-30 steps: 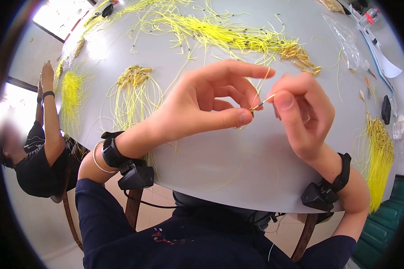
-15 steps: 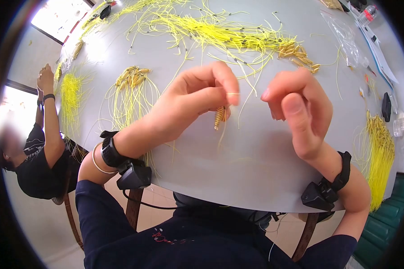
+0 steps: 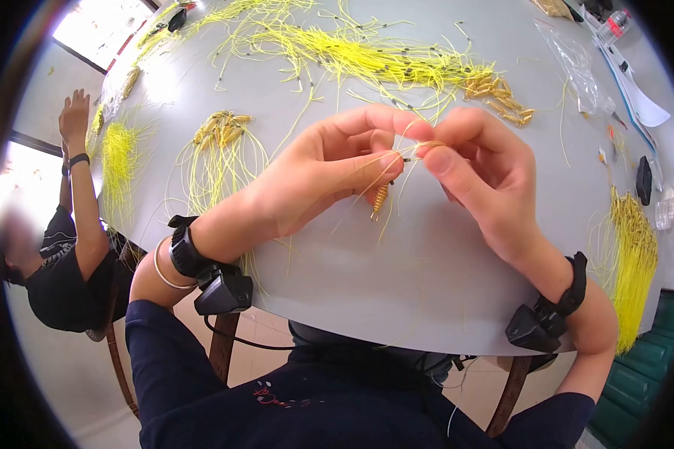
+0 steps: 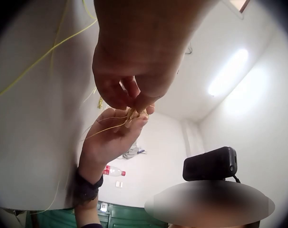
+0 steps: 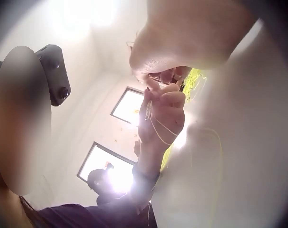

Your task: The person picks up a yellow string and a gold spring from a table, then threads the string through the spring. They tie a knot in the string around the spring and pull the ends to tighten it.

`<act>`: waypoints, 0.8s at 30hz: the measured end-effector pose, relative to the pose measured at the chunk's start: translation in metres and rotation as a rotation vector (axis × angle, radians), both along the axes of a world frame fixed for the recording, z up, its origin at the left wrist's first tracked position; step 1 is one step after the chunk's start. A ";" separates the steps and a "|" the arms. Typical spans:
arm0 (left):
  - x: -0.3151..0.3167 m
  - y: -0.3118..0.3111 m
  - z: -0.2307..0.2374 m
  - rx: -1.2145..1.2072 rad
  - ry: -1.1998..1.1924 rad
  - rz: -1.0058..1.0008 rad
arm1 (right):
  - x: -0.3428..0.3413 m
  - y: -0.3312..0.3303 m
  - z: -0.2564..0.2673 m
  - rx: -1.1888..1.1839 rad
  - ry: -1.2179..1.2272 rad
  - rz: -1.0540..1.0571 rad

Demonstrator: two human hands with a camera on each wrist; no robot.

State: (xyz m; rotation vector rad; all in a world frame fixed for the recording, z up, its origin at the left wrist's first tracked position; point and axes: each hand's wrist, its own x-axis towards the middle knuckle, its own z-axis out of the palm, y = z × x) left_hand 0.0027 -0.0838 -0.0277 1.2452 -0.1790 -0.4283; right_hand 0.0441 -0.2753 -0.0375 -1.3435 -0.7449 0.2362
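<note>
A gold coiled piece (image 3: 380, 200) hangs below the fingertips of my left hand (image 3: 329, 168), which pinches its upper end and a thin yellow line between thumb and fingers. Close against it on the right, my right hand (image 3: 490, 168) pinches the line between thumb and index finger, and the fingertips of both hands nearly meet. In the left wrist view the coiled piece (image 4: 132, 114) shows between the hands, with yellow line (image 4: 106, 131) trailing from it. The right wrist view shows the coil (image 5: 148, 110) beside the left hand (image 5: 163, 114). Fingers hide the exact spot where the line is held.
Yellow lines (image 3: 352, 52) with gold coils (image 3: 502, 97) lie across the table's far side. Another bundle (image 3: 225, 131) lies left of my hands, and one (image 3: 633, 262) hangs at the right edge. A plastic bag (image 3: 577, 71) lies at the upper right. Another person (image 3: 64, 262) sits at the left.
My hands were close together, then apart with the coil hanging from the left one. Now the right hand has moved left and pinches the line beside the left fingertips.
</note>
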 end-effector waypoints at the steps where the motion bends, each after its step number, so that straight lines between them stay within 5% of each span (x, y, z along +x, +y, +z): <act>1: 0.000 0.000 0.002 0.000 0.000 0.002 | -0.004 0.000 0.004 0.047 0.110 0.000; 8: 0.004 0.003 0.000 0.081 -0.035 0.107 | -0.007 -0.008 -0.001 0.319 0.242 0.200; 13: 0.004 0.002 0.003 0.231 -0.073 0.011 | -0.007 0.003 -0.003 0.248 -0.053 -0.147; 24: 0.001 0.001 0.002 0.213 -0.022 0.030 | 0.001 -0.003 -0.001 0.038 -0.342 -0.133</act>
